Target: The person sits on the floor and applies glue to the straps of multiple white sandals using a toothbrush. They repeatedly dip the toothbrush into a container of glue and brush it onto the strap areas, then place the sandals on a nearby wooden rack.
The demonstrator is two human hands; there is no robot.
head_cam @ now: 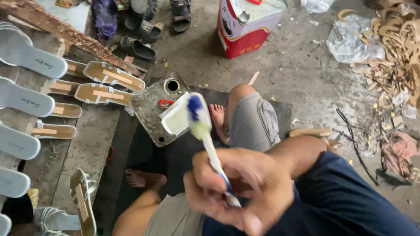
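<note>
Rough concrete floor [280, 65], littered with scraps, runs under everything you see. Nearest to you, low in the centre of the frame, your hand [238, 190] is closed around the handle of a toothbrush [205, 135], fingers [205, 192] wrapped tight. Which hand it is you cannot tell from this view, and no second hand shows. The brush points up and away from you, its blue and pale bristle head wet-looking and blurred.

Just beyond the bristles, a small white tray [175, 119] rests on a grimy square metal can [155, 107] with a round opening, set on a dark mat by your bare feet.

On the left side of the frame, the low tabletop [87, 144] carries sandal soles [108, 75] with tan insoles and strips laid along them, and a row of grey insoles [26, 54] at the far left edge. A strappy sandal [83, 199] lies at the lower left. Judging by that, many soles are already laid out, while the brush touches none of them now.

Farther off, a red and white tin [245, 26] stands at the upper centre, and a heap of tan cut-outs [393, 52] fills the upper right.
</note>
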